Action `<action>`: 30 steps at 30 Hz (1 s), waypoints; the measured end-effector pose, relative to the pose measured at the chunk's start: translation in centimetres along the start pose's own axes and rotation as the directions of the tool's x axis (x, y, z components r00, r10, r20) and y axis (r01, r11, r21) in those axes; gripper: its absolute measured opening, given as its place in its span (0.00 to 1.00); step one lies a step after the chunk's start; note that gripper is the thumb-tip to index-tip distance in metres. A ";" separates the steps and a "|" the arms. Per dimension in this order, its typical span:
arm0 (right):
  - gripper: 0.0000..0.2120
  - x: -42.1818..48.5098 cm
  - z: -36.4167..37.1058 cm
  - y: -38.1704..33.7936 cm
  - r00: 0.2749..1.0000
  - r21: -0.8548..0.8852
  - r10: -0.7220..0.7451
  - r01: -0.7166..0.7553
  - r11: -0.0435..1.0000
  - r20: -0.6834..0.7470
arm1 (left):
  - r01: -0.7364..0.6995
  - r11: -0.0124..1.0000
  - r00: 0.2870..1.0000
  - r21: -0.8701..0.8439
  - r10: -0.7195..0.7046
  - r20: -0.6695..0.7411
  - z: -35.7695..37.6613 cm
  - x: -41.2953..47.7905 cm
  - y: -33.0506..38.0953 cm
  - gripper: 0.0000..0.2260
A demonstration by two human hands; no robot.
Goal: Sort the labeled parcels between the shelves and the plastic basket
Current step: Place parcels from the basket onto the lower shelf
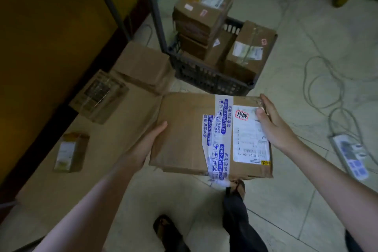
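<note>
Pale tiled floor (286,200) underfoot, a flattened cardboard sheet (106,161) spread along the left of the frame, and dead centre is the parcel (184,135), held level in the air above the person's feet. It is just short of the dark plastic basket (204,80) at upper centre.

The left hand (147,145) takes the parcel's left edge. Its thumb lies flat on top; the fingers go underneath, so I cannot tell how they sit. The right hand (274,125) grips the far right corner, thumb pressed down on the white shipping label (251,139), fingers curled round the edge.

Now the hazards. The basket is already crammed, and the top box (204,0) rides a tall stack well above the rim, so one more parcel dropped in could bring it over, I'd judge. The blue-printed tape (216,149) has lifted at the near edge (a loose tail hangs below the box), and it could snag or peel further. The left-hand hold looks shallow, and a slip there would tilt the parcel down on that side. At right, a power strip (351,157) and looping cables (319,80) lie across the floor, a likely trip for any step that way. The grey shelf upright (153,10) stands close by the basket, easy to clip with a corner.
</note>
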State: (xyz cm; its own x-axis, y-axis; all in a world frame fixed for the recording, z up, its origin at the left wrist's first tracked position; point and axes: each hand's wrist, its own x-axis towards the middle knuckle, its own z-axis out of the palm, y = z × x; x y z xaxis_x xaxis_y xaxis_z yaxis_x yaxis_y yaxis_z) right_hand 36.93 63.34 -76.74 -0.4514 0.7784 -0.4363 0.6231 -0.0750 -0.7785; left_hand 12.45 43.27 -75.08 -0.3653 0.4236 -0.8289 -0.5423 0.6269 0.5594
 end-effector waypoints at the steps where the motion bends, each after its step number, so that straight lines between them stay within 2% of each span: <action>1: 0.24 0.2 -1.7 0.7 1.000 0.013 0.005 -0.005 1.000 -0.023 | 0.028 0.998 0.999 0.052 -0.027 -0.017 1.4 0.3 0.7 0.48; 3: 0.23 0.7 -5.0 2.0 0.998 0.049 0.027 -0.025 0.998 -0.055 | 0.096 0.987 0.995 0.129 -0.098 0.012 4.7 0.7 2.1 0.48; 5: 0.23 1.3 -8.1 2.8 0.996 0.107 0.056 -0.049 0.993 -0.069 | 0.128 0.984 0.985 0.122 -0.141 0.102 8.1 0.5 3.5 0.43; 7: 0.23 2.0 -11.2 3.2 0.991 0.154 0.096 -0.082 0.985 -0.088 | 0.094 0.994 0.980 0.049 -0.102 0.173 11.7 0.1 5.3 0.40; 8: 0.23 2.3 -12.6 3.5 0.987 0.180 0.119 -0.098 0.979 -0.110 | 0.035 0.999 0.984 0.006 -0.036 0.172 13.4 0.1 6.3 0.39; 9: 0.23 2.8 -13.9 3.8 0.980 0.213 0.141 -0.110 0.971 -0.139 | -0.049 0.997 0.991 -0.064 0.057 0.121 14.9 0.5 7.2 0.37; 11: 0.23 3.7 -16.1 4.4 0.960 0.288 0.180 -0.115 0.951 -0.212 | -0.187 0.955 0.978 -0.229 0.160 -0.134 17.5 1.3 8.8 0.34; 12: 0.23 4.2 -16.9 4.6 0.947 0.320 0.202 -0.115 0.940 -0.252 | -0.223 0.943 0.957 -0.248 0.162 -0.242 18.6 1.6 9.3 0.33; 14: 0.23 5.4 -17.9 5.0 0.913 0.385 0.245 -0.109 0.916 -0.325 | -0.230 0.953 0.941 -0.199 0.166 -0.294 20.9 2.1 9.6 0.36; 17: 0.23 7.7 -17.7 5.0 0.864 0.482 0.296 -0.072 0.873 -0.407 | -0.268 0.950 0.958 -0.162 0.245 -0.147 24.5 3.3 9.9 0.44; 20: 0.19 10.0 -15.7 3.6 0.884 0.509 0.261 -0.031 0.860 -0.388 | -0.294 0.941 0.943 -0.168 0.314 0.107 27.7 6.1 12.1 0.45; 21: 0.16 10.7 -14.8 3.1 0.894 0.516 0.246 -0.020 0.857 -0.374 | -0.336 0.925 0.926 -0.177 0.359 0.116 28.6 7.3 13.1 0.42; 23: 0.15 12.2 -13.2 2.3 0.906 0.547 0.255 -0.031 0.836 -0.338 | -0.396 0.902 0.913 -0.172 0.407 0.028 29.9 10.2 15.8 0.41; 25: 0.15 14.3 -12.2 1.9 0.910 0.556 0.297 -0.093 0.826 -0.289 | -0.477 0.877 0.879 -0.062 0.477 -0.003 30.8 12.9 18.9 0.40; 28: 0.15 18.4 -11.3 1.4 0.892 0.479 0.363 -0.203 0.854 -0.268 | -0.618 0.767 0.786 0.173 0.598 0.157 31.2 17.8 24.3 0.37; 30: 0.21 21.6 -10.2 0.0 0.906 0.451 0.369 -0.247 0.858 -0.207 | -0.688 0.671 0.726 0.276 0.631 0.275 30.9 21.4 28.1 0.35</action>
State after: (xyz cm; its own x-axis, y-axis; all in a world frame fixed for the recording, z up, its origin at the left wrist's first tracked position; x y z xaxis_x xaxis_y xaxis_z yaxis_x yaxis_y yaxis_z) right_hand 33.71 86.45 -81.59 -0.0465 0.8066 -0.5893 0.3574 -0.5375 -0.7638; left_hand 12.81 90.17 -77.12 -0.3993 0.8825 -0.2486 0.0961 0.3100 0.9459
